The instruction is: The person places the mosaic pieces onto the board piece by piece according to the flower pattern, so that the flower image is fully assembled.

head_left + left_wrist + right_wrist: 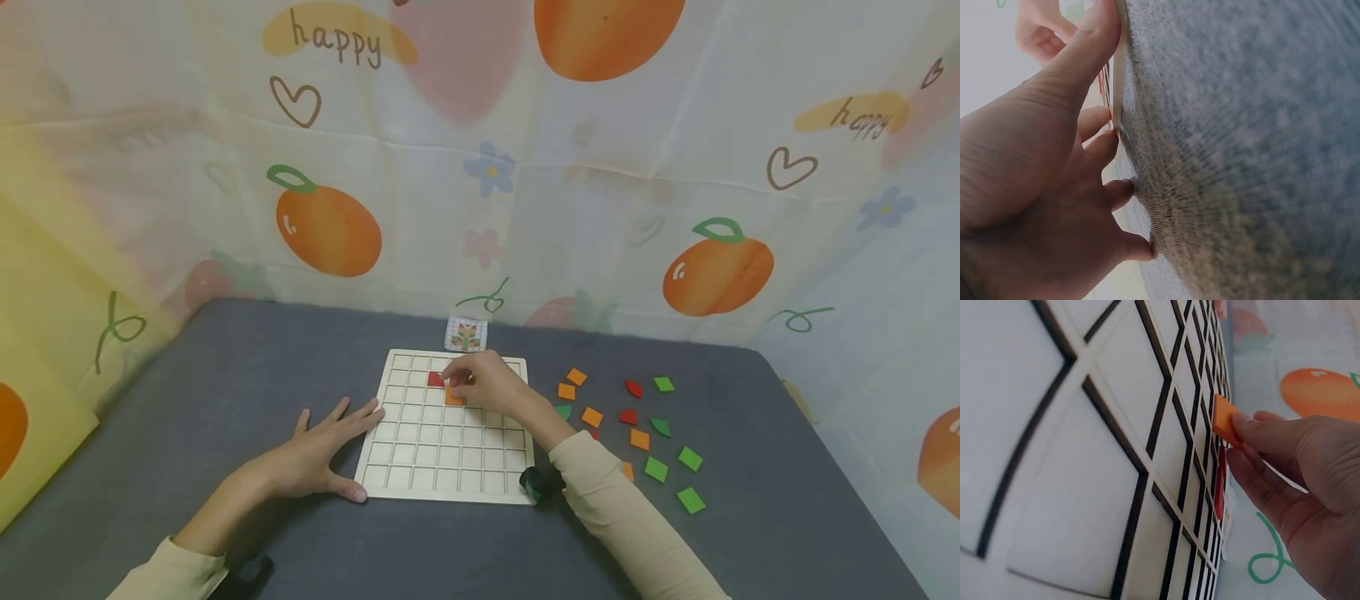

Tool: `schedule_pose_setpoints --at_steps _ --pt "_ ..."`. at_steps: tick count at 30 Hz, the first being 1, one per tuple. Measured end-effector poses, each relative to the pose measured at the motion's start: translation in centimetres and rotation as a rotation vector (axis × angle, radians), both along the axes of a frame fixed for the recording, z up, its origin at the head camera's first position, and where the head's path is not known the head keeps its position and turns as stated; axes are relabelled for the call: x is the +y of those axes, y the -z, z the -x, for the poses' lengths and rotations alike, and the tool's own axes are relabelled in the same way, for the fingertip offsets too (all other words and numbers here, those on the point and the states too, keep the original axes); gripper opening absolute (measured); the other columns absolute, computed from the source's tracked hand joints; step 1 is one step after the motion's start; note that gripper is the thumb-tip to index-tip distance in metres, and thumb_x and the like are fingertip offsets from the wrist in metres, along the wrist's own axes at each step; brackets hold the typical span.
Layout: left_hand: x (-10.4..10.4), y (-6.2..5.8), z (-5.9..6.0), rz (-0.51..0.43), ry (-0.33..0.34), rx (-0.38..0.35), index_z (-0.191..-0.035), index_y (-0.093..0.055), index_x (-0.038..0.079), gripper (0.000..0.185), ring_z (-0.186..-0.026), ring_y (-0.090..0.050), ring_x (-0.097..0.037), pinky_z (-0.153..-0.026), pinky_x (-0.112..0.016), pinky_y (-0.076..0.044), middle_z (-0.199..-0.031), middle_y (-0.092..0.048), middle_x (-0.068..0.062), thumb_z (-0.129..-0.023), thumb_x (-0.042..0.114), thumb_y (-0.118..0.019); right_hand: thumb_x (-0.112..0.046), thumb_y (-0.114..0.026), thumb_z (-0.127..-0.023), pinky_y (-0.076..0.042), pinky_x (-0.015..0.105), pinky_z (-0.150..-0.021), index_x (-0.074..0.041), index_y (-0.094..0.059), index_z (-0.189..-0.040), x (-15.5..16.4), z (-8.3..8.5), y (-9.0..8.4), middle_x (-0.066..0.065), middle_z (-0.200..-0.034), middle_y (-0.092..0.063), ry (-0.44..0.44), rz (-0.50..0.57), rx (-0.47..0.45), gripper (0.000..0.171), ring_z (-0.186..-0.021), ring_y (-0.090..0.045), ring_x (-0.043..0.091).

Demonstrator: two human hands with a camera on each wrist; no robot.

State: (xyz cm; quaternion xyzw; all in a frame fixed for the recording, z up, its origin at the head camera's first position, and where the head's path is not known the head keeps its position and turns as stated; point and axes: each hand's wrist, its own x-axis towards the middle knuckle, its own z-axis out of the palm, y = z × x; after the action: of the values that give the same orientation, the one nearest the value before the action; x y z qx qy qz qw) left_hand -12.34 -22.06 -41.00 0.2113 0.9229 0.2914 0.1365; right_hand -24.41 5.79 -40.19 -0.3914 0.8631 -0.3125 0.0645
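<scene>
A white gridded board (pixel 423 457) lies flat on the dark table. Between thumb and fingers, my right hand (pixel 487 385) pinches an orange square tile (pixel 1225 420), held at a slant close over the cells of the upper half. Red pieces (pixel 1220 487) sit in the grid just beyond it; in the head view a red tile (pixel 436 379) shows left of the fingertips. My left hand (pixel 318 458) rests with spread fingers along the board's left side, thumb at the near corner and fingertips at the edge.
Right of the board lie loose orange squares (pixel 592 417), green squares (pixel 656 469), red pieces (pixel 633 388) and green curved pieces (pixel 660 427), some partly hidden by the right forearm. Behind the board is a small patterned card (pixel 466 334). A printed cloth (pixel 585 208) hangs at the table's back.
</scene>
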Motion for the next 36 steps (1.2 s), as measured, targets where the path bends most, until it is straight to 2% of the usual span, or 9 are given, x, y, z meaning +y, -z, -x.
schedule_pose_setpoints --at_steps 16,20,25,30,36 --pt "0.0 -0.2 -0.2 -0.014 -0.006 -0.009 -0.154 -0.032 0.011 0.109 -0.144 -0.004 -0.052 -0.098 -0.078 0.008 -0.161 -0.022 -0.016 -0.066 0.050 -0.083 -0.002 -0.071 -0.088 -0.051 0.021 -0.074 -0.004 -0.073 -0.107 -0.3 -0.3 0.3 0.003 -0.091 -0.071 0.064 -0.034 -0.026 0.020 -0.083 -0.065 0.013" --pt "0.1 -0.1 -0.1 -0.007 -0.003 -0.016 -0.154 -0.031 0.011 0.109 -0.145 -0.004 -0.052 -0.098 -0.078 0.008 -0.161 -0.021 -0.015 -0.066 0.050 -0.083 -0.001 -0.070 -0.089 -0.052 0.023 -0.076 -0.004 -0.072 -0.109 0.0 -0.2 0.5 0.004 -0.092 -0.071 0.056 -0.017 -0.033 0.021 -0.085 -0.066 0.015" --pt "0.1 0.1 0.0 0.000 0.000 -0.021 -0.155 -0.030 0.012 0.110 -0.145 -0.004 -0.052 -0.098 -0.078 0.008 -0.161 -0.020 -0.015 -0.066 0.051 -0.082 -0.005 -0.069 -0.091 -0.052 0.024 -0.080 -0.005 -0.071 -0.112 0.9 -0.1 0.6 0.003 -0.097 -0.072 0.040 0.001 -0.042 0.022 -0.089 -0.066 0.014" --pt "0.0 0.0 0.0 -0.003 -0.003 -0.010 -0.154 -0.031 0.010 0.110 -0.144 -0.004 -0.052 -0.098 -0.078 0.008 -0.161 -0.021 -0.015 -0.065 0.051 -0.083 -0.003 -0.067 -0.091 -0.053 0.027 -0.083 -0.005 -0.071 -0.114 2.3 0.2 0.1 0.005 -0.099 -0.072 0.064 0.028 -0.058 0.023 -0.093 -0.066 0.016" --pt "0.1 -0.1 0.0 -0.005 -0.001 -0.012 -0.154 -0.031 0.010 0.110 -0.144 -0.004 -0.053 -0.098 -0.078 0.007 -0.161 -0.021 -0.016 -0.066 0.050 -0.083 -0.002 -0.067 -0.091 -0.054 0.029 -0.081 -0.001 -0.071 -0.112 5.1 0.7 -0.4 0.008 -0.099 -0.071 0.092 -0.011 0.007 0.021 -0.092 -0.065 0.020"
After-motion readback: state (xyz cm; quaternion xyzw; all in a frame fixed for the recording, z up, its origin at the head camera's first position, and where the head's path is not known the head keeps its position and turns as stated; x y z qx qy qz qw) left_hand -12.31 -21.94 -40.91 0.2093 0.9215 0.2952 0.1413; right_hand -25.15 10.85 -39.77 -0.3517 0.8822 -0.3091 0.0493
